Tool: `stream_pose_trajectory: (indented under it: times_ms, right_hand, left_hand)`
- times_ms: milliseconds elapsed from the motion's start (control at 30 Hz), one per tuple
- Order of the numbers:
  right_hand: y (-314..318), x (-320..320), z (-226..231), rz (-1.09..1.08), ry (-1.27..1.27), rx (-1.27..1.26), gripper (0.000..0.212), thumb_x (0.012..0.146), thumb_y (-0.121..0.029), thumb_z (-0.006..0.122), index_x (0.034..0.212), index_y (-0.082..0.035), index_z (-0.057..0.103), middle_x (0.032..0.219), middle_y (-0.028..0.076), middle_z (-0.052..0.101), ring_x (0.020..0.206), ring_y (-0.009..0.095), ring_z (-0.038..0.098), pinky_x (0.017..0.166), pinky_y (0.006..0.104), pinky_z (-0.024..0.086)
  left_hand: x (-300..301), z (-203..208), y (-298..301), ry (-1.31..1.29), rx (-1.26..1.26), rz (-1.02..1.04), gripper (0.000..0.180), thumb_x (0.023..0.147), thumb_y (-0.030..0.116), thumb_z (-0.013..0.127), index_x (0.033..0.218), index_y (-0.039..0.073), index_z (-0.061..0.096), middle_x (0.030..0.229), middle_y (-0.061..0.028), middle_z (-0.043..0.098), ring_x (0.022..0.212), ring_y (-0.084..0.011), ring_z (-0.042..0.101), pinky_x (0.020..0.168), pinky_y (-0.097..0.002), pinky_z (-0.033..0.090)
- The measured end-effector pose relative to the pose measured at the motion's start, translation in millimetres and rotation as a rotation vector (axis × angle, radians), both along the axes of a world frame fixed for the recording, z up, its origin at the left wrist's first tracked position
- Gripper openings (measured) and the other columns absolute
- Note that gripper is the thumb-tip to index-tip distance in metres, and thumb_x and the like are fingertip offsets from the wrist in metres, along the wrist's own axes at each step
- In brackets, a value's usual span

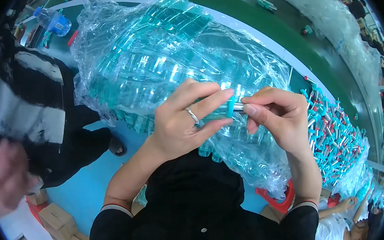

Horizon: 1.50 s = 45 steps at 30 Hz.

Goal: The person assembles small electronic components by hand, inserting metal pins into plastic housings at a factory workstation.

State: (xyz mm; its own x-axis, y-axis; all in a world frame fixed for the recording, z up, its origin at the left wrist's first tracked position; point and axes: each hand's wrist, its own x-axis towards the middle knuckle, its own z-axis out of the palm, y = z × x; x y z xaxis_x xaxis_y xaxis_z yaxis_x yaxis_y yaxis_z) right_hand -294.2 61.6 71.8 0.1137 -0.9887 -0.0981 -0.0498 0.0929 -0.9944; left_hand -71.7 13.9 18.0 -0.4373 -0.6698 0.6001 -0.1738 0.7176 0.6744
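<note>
My left hand [180,121], with a ring on one finger, holds a clear teal plastic tube [230,107] between thumb and fingertips. From the other side, my right hand [285,116] pinches a thin silvery rod-like piece [240,107] at the tube's end. How far that piece reaches into the tube is hidden by the fingers. Beneath both hands spreads a large clear plastic bag [98,41] full of similar teal tubes [160,65]. To the right of my right hand lies a heap of small silver, teal and red parts [335,135].
A green conveyor belt [295,42] runs beyond the bag, with a few loose teal parts [266,5] on it. A water bottle [55,23] lies at far left. A person's blurred hand [9,172] is at left; cardboard boxes [57,221] stand below. Another person [336,226] sits lower right.
</note>
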Motion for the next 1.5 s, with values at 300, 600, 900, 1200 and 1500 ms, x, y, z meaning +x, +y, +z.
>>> stream_pose_trajectory:
  times_ms: [300, 600, 900, 1200, 1500]
  right_hand:
    - [4, 6, -5, 0.051, -0.119, -0.024, 0.018, 0.094, 0.004, 0.067, 0.111, 0.007, 0.069, 0.092, 0.011, 0.07, 0.075, 0.014, 0.071, 0.066, 0.0245, 0.058]
    - [2, -8, -9, 0.16, -0.364, 0.028, 0.014, 0.093, 0.006, 0.065, 0.107, 0.009, 0.067, 0.088, 0.018, 0.07, 0.068, 0.021, 0.072, 0.064, 0.0319, 0.061]
    - [9, 1, -7, 0.087, -0.282, 0.048, 0.01, 0.092, 0.01, 0.064, 0.101, 0.008, 0.068, 0.084, 0.014, 0.068, 0.068, 0.02, 0.072, 0.069, 0.0324, 0.062]
    - [12, 3, -8, 0.081, -0.307, 0.022, 0.01, 0.092, 0.01, 0.064, 0.101, 0.008, 0.067, 0.087, 0.015, 0.069, 0.069, 0.021, 0.072, 0.068, 0.0323, 0.062]
    - [13, 3, -11, 0.089, -0.311, 0.04, 0.01, 0.092, 0.011, 0.063, 0.101, 0.007, 0.066, 0.09, 0.016, 0.07, 0.071, 0.021, 0.072, 0.065, 0.031, 0.06]
  left_hand:
    - [5, -2, 2, 0.04, 0.195, -0.077, 0.052, 0.07, 0.008, 0.089, 0.119, 0.001, 0.073, 0.113, -0.0164, 0.069, 0.096, -0.0272, 0.068, 0.083, -0.035, 0.053]
    - [6, 6, -3, 0.15, 0.379, -0.278, 0.055, 0.069, 0.001, 0.087, 0.121, -0.006, 0.069, 0.117, -0.0188, 0.069, 0.106, -0.0258, 0.065, 0.091, -0.035, 0.051]
    - [2, -3, 0, 0.205, 0.384, -0.274, 0.052, 0.071, 0.006, 0.086, 0.12, 0.002, 0.072, 0.11, -0.0156, 0.071, 0.093, -0.0263, 0.068, 0.079, -0.0341, 0.054]
    - [5, 2, 3, 0.176, 0.473, -0.347, 0.057, 0.068, 0.0, 0.087, 0.122, -0.006, 0.069, 0.119, -0.0175, 0.068, 0.105, -0.0254, 0.065, 0.091, -0.036, 0.05]
    - [2, -1, 6, 0.196, 0.473, -0.354, 0.056, 0.07, 0.001, 0.086, 0.123, -0.006, 0.069, 0.12, -0.0172, 0.067, 0.107, -0.0252, 0.064, 0.092, -0.036, 0.05]
